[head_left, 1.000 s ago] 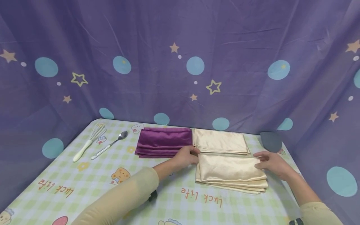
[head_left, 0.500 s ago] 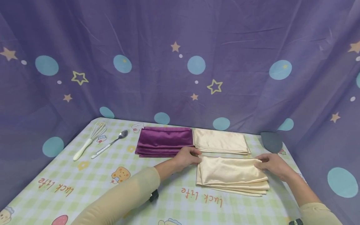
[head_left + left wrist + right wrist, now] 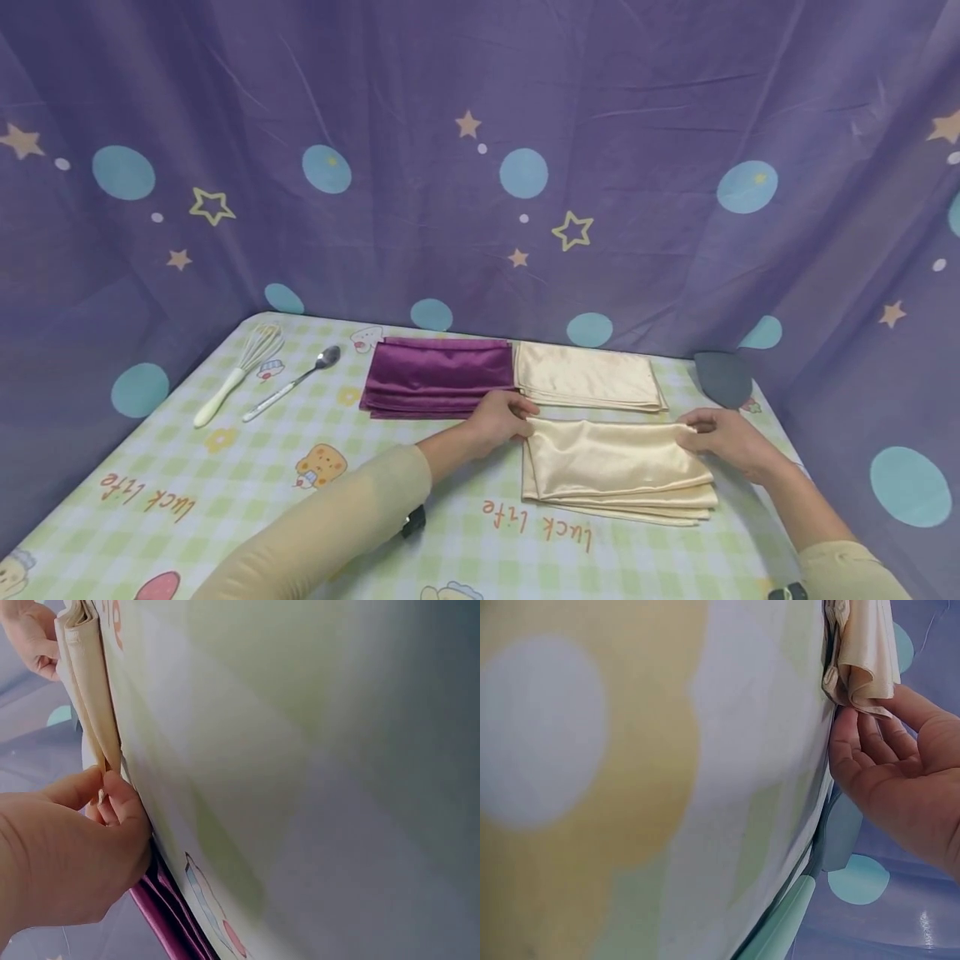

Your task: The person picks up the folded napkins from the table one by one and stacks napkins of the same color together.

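Observation:
A stack of folded cream satin cloth [image 3: 618,471] lies on the table in front of me. My left hand [image 3: 525,421] pinches the far left corner of its top layer, and thumb and fingers [image 3: 112,791] close on that corner beside the cream cloth [image 3: 86,682]. My right hand [image 3: 687,433] pinches the far right corner, with its fingers [image 3: 862,731] curled under the cream cloth [image 3: 864,652]. The top layer is raised a little between the two hands. A folded purple cloth [image 3: 438,385] and a second folded cream cloth [image 3: 588,375] lie just behind.
A white-handled whisk [image 3: 234,377] and a spoon [image 3: 294,384] lie at the far left of the checked tablecloth [image 3: 225,492]. A dark grey flat piece [image 3: 722,377] sits at the far right corner. Purple star-print curtain [image 3: 480,167] surrounds the table.
The far edge of the cream stack's top layer has been lifted and drawn slightly toward me. Both hands keep their pinch on the corners and have barely shifted.

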`<state>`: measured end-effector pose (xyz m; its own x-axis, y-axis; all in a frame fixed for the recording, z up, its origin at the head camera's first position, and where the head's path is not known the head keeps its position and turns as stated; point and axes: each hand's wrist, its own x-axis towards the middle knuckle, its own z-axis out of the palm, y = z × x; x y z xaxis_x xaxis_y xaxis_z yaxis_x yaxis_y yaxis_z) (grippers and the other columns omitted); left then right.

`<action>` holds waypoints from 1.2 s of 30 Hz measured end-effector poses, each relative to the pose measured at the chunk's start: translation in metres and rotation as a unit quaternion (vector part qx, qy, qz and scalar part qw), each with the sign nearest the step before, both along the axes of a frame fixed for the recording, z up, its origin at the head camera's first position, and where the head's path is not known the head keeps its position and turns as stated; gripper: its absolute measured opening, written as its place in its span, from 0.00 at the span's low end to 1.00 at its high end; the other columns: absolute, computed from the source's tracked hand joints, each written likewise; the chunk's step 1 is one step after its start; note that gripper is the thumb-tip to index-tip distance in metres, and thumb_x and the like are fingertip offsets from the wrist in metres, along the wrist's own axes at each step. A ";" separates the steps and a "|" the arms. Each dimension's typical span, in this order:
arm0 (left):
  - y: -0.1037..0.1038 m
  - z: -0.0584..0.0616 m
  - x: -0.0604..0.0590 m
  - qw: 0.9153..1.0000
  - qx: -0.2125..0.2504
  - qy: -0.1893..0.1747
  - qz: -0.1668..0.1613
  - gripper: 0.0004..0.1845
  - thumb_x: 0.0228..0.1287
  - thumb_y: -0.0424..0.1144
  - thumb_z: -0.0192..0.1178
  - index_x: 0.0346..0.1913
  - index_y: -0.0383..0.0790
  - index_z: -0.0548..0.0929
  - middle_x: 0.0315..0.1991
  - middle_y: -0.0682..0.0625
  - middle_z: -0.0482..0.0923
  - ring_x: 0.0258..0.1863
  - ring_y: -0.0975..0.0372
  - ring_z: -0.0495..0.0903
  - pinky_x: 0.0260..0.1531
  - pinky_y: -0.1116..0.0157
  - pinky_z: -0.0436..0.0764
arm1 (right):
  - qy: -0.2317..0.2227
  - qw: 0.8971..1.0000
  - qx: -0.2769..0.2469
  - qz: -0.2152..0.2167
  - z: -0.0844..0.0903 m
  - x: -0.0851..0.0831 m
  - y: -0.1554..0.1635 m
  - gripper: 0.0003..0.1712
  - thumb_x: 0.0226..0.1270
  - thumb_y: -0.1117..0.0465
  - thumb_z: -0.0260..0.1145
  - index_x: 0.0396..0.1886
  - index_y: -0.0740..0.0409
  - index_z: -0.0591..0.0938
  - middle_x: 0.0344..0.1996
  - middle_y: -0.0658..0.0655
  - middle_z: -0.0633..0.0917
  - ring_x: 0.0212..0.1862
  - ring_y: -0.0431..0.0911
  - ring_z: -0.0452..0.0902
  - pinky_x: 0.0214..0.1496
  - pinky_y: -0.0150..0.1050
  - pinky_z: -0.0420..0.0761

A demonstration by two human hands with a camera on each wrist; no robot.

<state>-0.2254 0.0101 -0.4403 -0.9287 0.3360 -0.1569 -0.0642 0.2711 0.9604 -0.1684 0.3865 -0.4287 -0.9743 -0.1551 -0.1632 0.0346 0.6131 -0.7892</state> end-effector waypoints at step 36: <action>0.001 0.002 0.000 0.999 0.044 -0.006 -0.003 0.07 0.63 0.24 0.65 0.44 0.31 0.86 0.32 0.45 0.86 0.29 0.62 0.81 0.30 0.64 0.82 | -0.038 0.997 -0.065 -0.003 0.001 0.001 0.004 0.33 0.75 0.57 0.65 0.67 0.79 0.69 0.59 0.73 0.79 0.56 0.57 0.80 0.51 0.44 0.84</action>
